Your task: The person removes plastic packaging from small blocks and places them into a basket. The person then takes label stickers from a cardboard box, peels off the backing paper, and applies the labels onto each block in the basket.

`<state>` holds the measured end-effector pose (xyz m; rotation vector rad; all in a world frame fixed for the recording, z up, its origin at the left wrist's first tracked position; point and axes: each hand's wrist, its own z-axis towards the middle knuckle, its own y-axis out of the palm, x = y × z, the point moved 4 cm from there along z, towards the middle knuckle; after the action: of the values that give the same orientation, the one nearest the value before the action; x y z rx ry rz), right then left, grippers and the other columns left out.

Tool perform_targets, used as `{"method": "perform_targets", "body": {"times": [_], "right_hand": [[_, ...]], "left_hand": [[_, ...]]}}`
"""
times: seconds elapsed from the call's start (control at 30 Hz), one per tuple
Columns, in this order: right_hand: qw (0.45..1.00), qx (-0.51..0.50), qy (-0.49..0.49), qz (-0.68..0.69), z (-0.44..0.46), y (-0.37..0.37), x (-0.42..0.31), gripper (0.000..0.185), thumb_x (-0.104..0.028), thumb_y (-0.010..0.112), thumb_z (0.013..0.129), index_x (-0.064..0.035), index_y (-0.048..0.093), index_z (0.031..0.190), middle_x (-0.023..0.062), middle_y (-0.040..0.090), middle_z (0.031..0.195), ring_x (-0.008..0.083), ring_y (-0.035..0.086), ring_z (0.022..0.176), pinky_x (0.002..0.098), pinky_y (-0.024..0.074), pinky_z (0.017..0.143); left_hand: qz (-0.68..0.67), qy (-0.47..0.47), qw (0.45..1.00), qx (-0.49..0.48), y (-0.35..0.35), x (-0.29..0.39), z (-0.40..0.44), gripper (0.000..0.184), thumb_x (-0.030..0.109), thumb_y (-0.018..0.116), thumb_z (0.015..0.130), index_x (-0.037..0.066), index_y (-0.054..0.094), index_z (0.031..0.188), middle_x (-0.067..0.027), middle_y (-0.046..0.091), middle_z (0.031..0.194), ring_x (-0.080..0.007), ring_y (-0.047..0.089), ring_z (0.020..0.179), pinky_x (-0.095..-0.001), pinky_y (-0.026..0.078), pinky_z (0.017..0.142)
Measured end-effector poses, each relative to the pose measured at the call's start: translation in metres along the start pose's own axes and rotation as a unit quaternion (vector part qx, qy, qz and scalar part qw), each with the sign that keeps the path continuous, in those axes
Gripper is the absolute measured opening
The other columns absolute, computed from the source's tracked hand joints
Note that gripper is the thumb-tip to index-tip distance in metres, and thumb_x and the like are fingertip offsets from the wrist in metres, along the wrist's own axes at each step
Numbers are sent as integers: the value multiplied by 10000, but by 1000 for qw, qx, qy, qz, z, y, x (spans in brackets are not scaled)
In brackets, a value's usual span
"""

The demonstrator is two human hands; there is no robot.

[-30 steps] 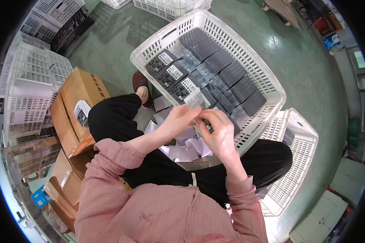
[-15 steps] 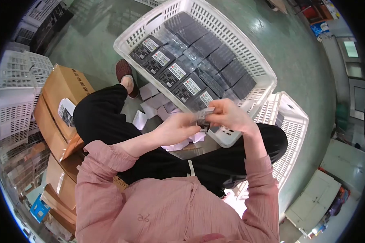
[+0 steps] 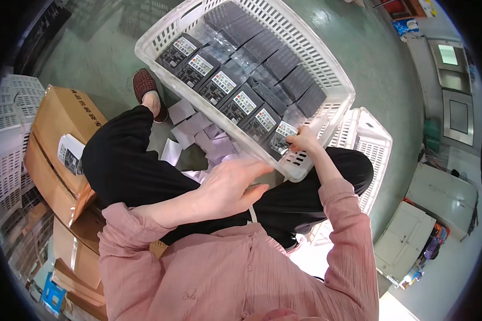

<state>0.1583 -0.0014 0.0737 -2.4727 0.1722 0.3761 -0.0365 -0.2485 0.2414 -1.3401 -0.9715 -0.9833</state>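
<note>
My right hand [image 3: 303, 140] is at the near right end of a white plastic crate [image 3: 318, 48], its fingers closed on the edge of a black packet with a white printed label [image 3: 279, 140]. That packet sits at the end of a row of matching black packets [image 3: 219, 85] inside the crate. Over my lap, my left hand [image 3: 227, 184] is empty, thumb and fingers apart. Clear plastic film [image 3: 241, 56] shows among the packets. Below the crate's near side lie scattered whitish paper pieces [image 3: 190, 128] on the floor.
A second white crate [image 3: 377, 136] stands under the first at the right. Cardboard boxes [image 3: 64, 117] are at my left, one with a stack of printed labels [image 3: 70, 152] on it. White crates [image 3: 8, 139] are stacked farther left. My shoe [image 3: 146, 85] is on the green floor.
The small labelled packet that both hands held over the crate's near edge is now in the crate, under my right hand. My left hand has let go and drawn back toward my lap.
</note>
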Motion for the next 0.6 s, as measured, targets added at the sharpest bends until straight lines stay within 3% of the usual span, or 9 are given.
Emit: {"method": "perform_targets", "body": {"times": [0.13,0.23,0.6], "right_hand": [[999,19,15,27,-4,2,0,260,-96,718,766,98,643,921,177,688,759,216,695,607,321,576,506],[999,11,34,9,4,7,11,235,-68,714,792,80,635,957,145,687,800,201,697,644,308,591,533],[997,37,56,-35,3,10,13,263,-76,723,749,115,652,915,182,699,759,223,706,597,318,582,517]], "left_hand": [[-18,17,999,28,-2,3,-8,276,122,664,815,14,599,1060,-129,625,873,-315,631,772,-430,498,659],[0,38,999,20,-2,5,-14,297,117,678,797,7,602,1063,-111,632,941,-305,631,826,-413,507,688],[10,44,999,3,-1,4,-35,357,126,703,779,8,606,1101,-104,621,1073,-270,620,955,-384,508,806]]}}
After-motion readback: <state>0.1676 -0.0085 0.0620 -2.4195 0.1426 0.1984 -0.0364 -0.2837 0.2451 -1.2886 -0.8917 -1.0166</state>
